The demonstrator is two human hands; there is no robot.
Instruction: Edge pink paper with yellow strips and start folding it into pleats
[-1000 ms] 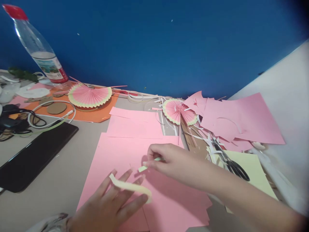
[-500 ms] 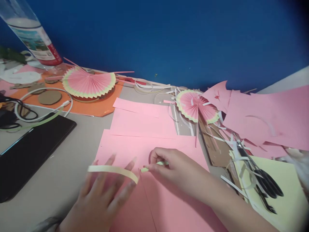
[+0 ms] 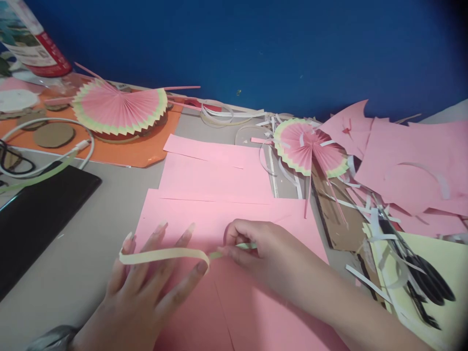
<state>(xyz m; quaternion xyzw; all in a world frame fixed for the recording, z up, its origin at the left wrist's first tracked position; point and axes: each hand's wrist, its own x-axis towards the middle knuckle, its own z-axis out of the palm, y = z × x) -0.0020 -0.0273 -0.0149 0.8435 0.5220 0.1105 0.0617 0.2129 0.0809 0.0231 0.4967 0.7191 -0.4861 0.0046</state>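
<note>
This seems to be a craft corner at a desk (image 3: 84, 239), which stands against a blue wall (image 3: 237, 48). A pink sheet (image 3: 219, 214) lies before the person. Behind the sheet, one to its left and one to its right, are two pleated paper fans (image 3: 120, 107). To the right of the sheet are scissors (image 3: 429, 280) and many cut strips (image 3: 367, 282). To its left are cardboard discs (image 3: 54, 135), but also everyday things: a phone (image 3: 47, 214), a cable (image 3: 89, 156) and a bottle (image 3: 36, 46). Whether it is a home or an office, I cannot tell.
</note>
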